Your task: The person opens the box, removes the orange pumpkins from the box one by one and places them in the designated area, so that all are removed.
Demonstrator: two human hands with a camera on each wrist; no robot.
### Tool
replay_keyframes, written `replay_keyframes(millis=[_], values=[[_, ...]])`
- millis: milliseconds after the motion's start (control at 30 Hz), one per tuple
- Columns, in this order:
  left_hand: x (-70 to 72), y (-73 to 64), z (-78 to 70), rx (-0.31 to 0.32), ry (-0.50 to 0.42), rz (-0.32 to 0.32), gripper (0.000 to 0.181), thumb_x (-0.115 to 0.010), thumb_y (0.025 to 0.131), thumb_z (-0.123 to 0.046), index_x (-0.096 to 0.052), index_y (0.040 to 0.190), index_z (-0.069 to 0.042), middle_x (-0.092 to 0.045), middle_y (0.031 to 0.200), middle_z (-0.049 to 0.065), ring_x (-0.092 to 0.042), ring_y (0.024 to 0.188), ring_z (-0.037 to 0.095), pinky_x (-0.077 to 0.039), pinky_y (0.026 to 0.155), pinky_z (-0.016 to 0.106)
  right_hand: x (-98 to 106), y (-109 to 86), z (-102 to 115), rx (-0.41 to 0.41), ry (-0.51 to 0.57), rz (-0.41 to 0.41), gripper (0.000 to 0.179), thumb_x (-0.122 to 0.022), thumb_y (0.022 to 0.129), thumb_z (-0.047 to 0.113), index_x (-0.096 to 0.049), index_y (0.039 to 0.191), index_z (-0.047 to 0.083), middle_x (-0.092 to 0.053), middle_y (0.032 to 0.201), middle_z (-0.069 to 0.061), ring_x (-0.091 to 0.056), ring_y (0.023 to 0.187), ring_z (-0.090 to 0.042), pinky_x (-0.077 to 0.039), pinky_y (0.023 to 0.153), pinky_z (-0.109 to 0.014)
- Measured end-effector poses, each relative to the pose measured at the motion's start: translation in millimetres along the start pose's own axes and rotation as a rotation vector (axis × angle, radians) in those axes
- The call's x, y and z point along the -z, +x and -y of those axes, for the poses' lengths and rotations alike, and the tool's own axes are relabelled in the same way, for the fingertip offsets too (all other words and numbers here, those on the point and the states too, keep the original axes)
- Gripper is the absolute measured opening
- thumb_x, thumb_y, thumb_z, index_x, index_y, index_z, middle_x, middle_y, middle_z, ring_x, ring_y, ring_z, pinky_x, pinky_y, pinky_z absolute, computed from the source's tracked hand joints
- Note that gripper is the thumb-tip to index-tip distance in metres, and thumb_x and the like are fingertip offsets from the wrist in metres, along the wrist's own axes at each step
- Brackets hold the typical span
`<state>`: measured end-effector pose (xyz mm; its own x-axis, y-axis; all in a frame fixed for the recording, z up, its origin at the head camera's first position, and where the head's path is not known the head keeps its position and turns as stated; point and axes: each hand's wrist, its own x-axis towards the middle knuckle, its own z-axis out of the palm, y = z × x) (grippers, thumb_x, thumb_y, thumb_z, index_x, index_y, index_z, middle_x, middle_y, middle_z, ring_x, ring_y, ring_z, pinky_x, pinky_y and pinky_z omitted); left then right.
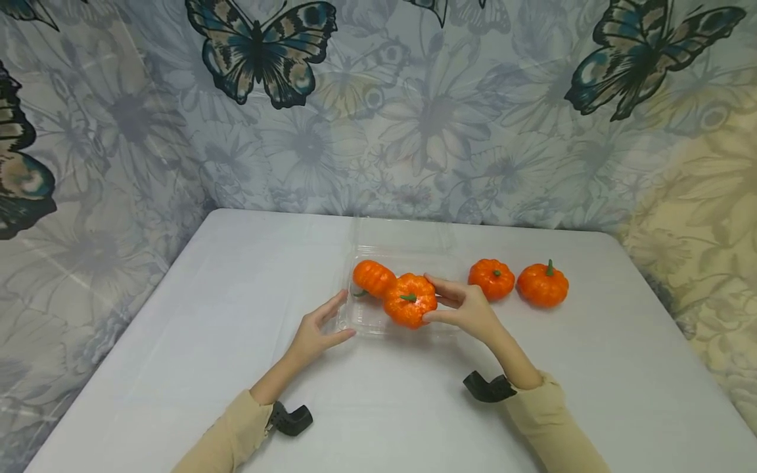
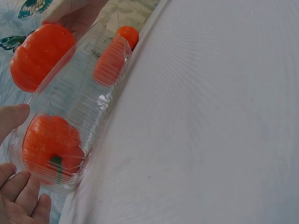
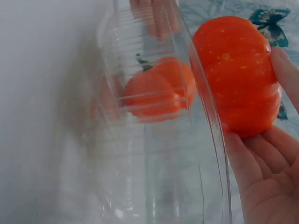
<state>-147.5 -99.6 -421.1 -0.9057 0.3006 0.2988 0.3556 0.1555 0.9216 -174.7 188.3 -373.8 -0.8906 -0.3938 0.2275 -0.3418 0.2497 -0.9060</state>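
Observation:
A small orange pumpkin [image 1: 410, 301] with a green stem is held by my right hand [image 1: 466, 309], its fingers and thumb on the pumpkin's right side. In the right wrist view, the held pumpkin [image 3: 236, 74] is above the rim of a clear plastic container [image 3: 210, 154]. Another pumpkin [image 1: 373, 278] lies tipped on its side in the left part of the container [image 1: 378, 324]. My left hand [image 1: 313, 335] is at the container's left end, thumb and fingers spread. In the left wrist view, the thumb [image 2: 18, 114] is by the rim and the fingers are beside the wall.
Two more orange pumpkins, one nearer [image 1: 492, 280] and one farther right [image 1: 542, 285], stand on the white table [image 1: 236, 276] to the right of the container. Behind the container lies its clear lid [image 1: 402, 235], folded back. A butterfly-patterned cloth [image 1: 378, 131] hangs behind.

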Motion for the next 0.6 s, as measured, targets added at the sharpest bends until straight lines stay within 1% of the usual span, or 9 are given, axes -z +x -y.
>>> replay_keyframes(millis=[100, 267, 467, 600], values=[[-1.6, -0.1, 0.7, 0.002, -0.002, -0.005, 0.066, -0.07, 0.074, 0.003, -0.036, 0.129, 0.013, -0.037, 0.133, 0.021, -0.033, 0.124, 0.028, -0.03, 0.1, 0.031, 6.1, -4.6, -8.4, 0.001, 0.002, -0.008, 0.062, -0.075, 0.069, 0.004, -0.049, 0.125, -0.005, -0.05, 0.124, -0.015, -0.051, 0.109, -0.023, -0.045, 0.084, -0.027], [-0.3, -0.8, 0.8, 0.0, -0.006, -0.011, 0.066, -0.07, 0.073, 0.004, -0.037, 0.129, 0.013, -0.037, 0.133, 0.02, -0.032, 0.124, 0.027, -0.03, 0.1, 0.031, 14.5, -8.8, -10.6, 0.033, 0.013, -0.012, 0.062, -0.075, 0.07, 0.003, -0.048, 0.125, -0.007, -0.049, 0.125, -0.017, -0.051, 0.109, -0.021, -0.045, 0.084, -0.027], [0.4, -0.7, 3.1, -0.006, -0.011, -0.006, 0.066, -0.07, 0.073, 0.004, -0.036, 0.129, 0.013, -0.037, 0.133, 0.02, -0.033, 0.124, 0.027, -0.03, 0.1, 0.03, 27.4, -18.4, -10.6, 0.041, -0.02, -0.034, 0.059, -0.073, 0.071, -0.001, -0.048, 0.124, -0.009, -0.048, 0.125, -0.02, -0.051, 0.106, -0.006, -0.044, 0.084, -0.024], [1.1, -0.6, 4.2, -0.008, -0.011, -0.003, 0.066, -0.07, 0.074, 0.003, -0.036, 0.13, 0.012, -0.036, 0.134, 0.02, -0.034, 0.123, 0.027, -0.029, 0.1, 0.029, 35.0, -26.7, -10.1, 0.026, -0.039, -0.05, 0.059, -0.073, 0.071, -0.002, -0.047, 0.124, -0.01, -0.046, 0.125, -0.023, -0.051, 0.105, -0.002, -0.044, 0.084, -0.022]])
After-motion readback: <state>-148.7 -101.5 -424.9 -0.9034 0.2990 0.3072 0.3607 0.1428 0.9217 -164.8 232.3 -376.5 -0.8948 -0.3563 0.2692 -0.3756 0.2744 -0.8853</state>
